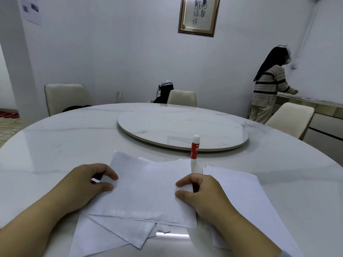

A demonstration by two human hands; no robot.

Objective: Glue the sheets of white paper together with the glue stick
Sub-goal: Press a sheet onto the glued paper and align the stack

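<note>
Left hand [87, 184] pinched the top sheet [146, 191] at its left edge, right hand [202, 193] pinched the right edge, glue stick [194, 151] upright just beyond, bare table [55, 145] to the left.

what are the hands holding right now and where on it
Both hold the top sheet of paper: left hand pinches its left edge, right hand its right edge. The glue stick stands untouched.

White paper sheets [148, 191], red-and-white glue stick [194, 148], grey-veined marble table [74, 141].
</note>
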